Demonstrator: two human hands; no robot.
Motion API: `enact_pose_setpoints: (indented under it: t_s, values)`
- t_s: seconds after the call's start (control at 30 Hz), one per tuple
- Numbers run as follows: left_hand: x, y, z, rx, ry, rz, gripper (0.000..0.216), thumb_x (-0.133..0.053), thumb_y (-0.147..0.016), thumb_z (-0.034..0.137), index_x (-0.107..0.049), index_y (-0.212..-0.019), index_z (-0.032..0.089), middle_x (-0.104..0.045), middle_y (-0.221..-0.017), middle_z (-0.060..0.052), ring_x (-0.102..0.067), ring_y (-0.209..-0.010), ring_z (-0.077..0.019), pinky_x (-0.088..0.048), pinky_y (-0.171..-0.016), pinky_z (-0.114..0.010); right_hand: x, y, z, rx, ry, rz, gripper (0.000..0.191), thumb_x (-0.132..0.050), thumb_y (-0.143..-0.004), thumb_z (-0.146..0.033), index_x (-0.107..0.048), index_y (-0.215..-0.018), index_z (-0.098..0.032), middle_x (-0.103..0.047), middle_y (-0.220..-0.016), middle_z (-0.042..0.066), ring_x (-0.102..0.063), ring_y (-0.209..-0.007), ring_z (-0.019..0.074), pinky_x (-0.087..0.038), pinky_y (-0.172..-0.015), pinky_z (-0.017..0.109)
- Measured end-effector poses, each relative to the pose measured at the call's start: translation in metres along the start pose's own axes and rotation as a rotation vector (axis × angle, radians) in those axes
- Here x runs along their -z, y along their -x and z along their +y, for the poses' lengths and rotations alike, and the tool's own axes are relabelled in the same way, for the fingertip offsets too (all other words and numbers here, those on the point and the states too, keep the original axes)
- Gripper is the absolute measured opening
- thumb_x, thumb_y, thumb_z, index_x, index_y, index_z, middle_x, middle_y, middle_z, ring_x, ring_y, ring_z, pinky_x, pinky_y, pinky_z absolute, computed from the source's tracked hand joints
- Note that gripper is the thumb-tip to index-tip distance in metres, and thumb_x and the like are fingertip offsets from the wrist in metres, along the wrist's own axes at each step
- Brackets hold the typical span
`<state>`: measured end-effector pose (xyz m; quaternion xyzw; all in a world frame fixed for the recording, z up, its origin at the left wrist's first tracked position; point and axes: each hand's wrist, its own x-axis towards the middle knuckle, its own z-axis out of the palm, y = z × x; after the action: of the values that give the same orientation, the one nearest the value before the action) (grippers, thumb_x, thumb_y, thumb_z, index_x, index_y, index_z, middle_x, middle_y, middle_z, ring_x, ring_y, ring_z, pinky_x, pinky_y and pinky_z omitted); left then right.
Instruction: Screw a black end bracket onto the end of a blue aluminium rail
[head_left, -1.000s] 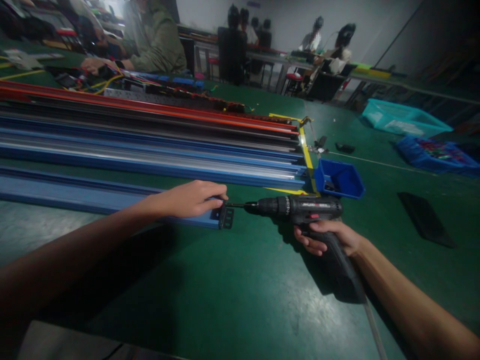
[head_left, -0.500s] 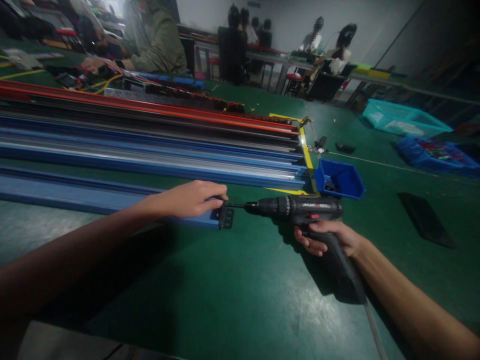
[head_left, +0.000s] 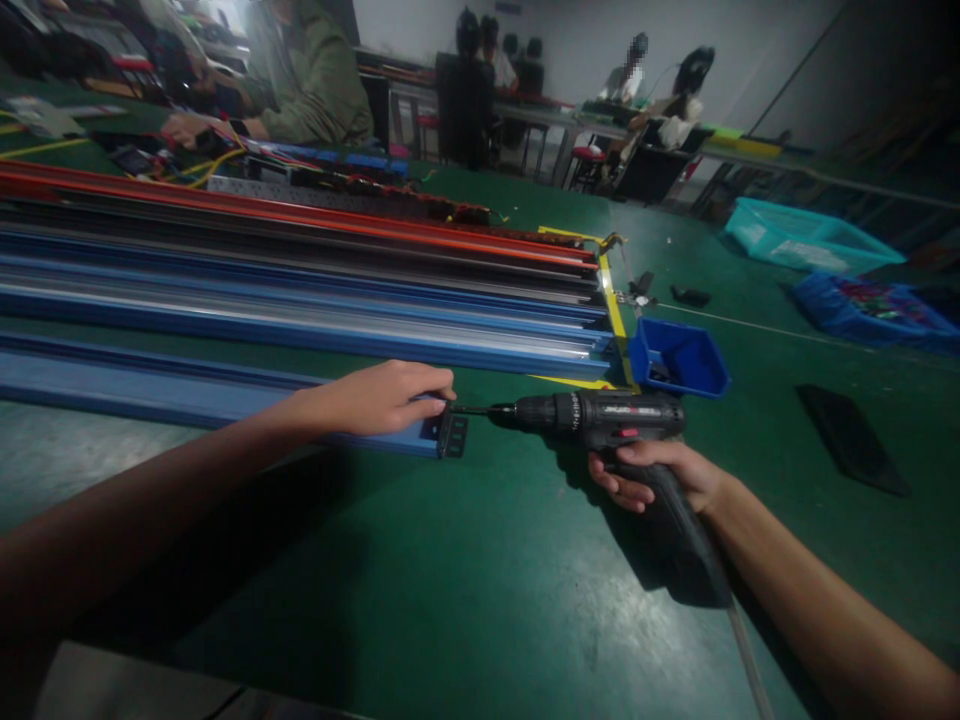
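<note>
My right hand (head_left: 652, 475) is wrapped round the grip of a black power drill (head_left: 630, 415), which lies level and points left. Its long bit meets a black end bracket (head_left: 454, 435) at the right end of a blue metal profile (head_left: 195, 392). My left hand (head_left: 386, 397) is closed over that same end of the profile, thumb and fingers at the bracket by the bit's tip. Whether a screw sits at the tip is too small to tell. A cable runs down from the drill's handle.
Behind lie several long blue, black and red profiles (head_left: 315, 285), ending at a yellow marked frame (head_left: 615, 310). A blue bin (head_left: 679, 360) holds small dark parts. Farther right are a teal basket (head_left: 814, 235), a blue tray (head_left: 874, 305) and a dark flat slab (head_left: 851, 440). A co-worker's sleeve (head_left: 322, 85) is across the table.
</note>
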<state>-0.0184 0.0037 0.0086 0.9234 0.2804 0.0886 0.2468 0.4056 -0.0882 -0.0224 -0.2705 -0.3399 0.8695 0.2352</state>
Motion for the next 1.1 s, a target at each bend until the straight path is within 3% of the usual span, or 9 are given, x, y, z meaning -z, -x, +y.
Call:
enact_pose_setpoints:
  t_s: [1.1]
  values:
    - [-0.0002, 0.0002, 0.0008, -0.001, 0.001, 0.007, 0.028, -0.048, -0.111, 0.037, -0.071, -0.112, 0.021, -0.076, -0.107, -0.005, -0.071, -0.097, -0.0199, -0.048, -0.087, -0.029, 0.0027, 0.0001, 0.0006, 0.003, 0.006, -0.014, 0.027, -0.078, -0.101, -0.031, -0.082, -0.11, -0.006, -0.073, -0.089, 0.006, -0.051, -0.054, 0.0043, -0.057, -0.059, 0.019]
